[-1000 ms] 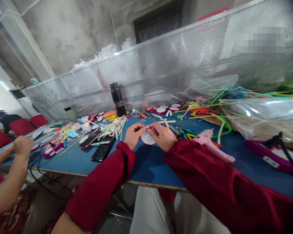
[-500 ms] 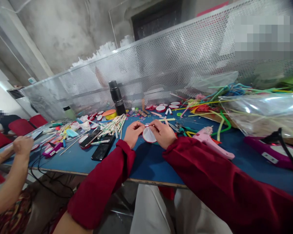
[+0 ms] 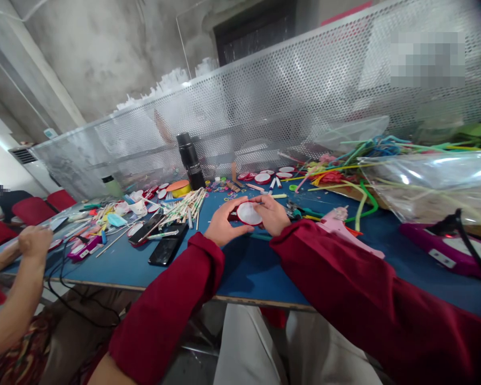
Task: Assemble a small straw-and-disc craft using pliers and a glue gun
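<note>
A small round disc (image 3: 249,213) with a white face and a red rim is held above the blue table, between both hands. My left hand (image 3: 223,223) grips it from the left, thumb along the lower edge and fingers behind the upper edge. On the other side, my right hand (image 3: 273,215) has its fingers closed on the right part of the rim. Just right of that hand lie pliers (image 3: 294,210) and a pink glue gun (image 3: 340,227). Several similar red-rimmed discs (image 3: 263,177) lie beyond, near the mesh panel.
A black bottle (image 3: 191,163) stands by the perforated panel (image 3: 264,101). Left are bundled sticks (image 3: 186,208), a black phone (image 3: 167,246) and a purple power strip (image 3: 84,247). Another purple strip (image 3: 444,251) and plastic wrapping (image 3: 433,182) lie right. A co-worker's hand (image 3: 35,240) is at far left.
My left hand has opened from a pinch at the disc's edge to a wider hold around its side. The disc has shifted slightly up and right, its white face now smooth.
</note>
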Demonstrator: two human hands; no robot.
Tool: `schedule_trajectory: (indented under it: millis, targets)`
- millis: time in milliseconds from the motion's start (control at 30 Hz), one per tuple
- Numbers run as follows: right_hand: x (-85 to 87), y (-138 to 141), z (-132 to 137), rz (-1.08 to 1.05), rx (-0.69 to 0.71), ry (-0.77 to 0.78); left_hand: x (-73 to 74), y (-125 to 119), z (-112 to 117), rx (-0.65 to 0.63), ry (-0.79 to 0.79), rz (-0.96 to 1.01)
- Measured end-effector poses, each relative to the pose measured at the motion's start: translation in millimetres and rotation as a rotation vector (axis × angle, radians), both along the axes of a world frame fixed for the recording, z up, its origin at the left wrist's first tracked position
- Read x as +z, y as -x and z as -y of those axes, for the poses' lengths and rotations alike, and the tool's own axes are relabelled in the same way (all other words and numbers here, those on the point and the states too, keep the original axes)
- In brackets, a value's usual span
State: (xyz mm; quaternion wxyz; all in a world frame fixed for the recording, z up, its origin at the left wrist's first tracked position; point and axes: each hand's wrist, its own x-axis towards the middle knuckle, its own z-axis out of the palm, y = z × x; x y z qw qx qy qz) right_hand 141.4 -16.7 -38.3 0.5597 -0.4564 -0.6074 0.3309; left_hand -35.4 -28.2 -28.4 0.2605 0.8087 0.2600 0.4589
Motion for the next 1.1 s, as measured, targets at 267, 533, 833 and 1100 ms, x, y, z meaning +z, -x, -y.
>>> schedule_trajectory:
  millis: [267, 533, 833, 1100]
  targets:
    - [8.8, 3.5, 9.3, -0.17, 0.16, 0.202, 7.6, 2.7, 3.1, 0.115, -0.183, -0.055]
    - [10.5, 4.9, 14.1, -0.154, 0.27, 0.17, -2.5, 10.9, -14.3, 0.06, 0.041, 0.038]
    - [13.4, -8.3, 1.1, -0.149, -0.11, 0.155, -3.8, 24.2, -31.2, 0.369, 0.226, 0.273]
    - [7.6, -13.3, -7.6, -0.166, -0.166, 0.154, -20.4, 35.3, -45.5, 0.588, 0.034, -0.23]
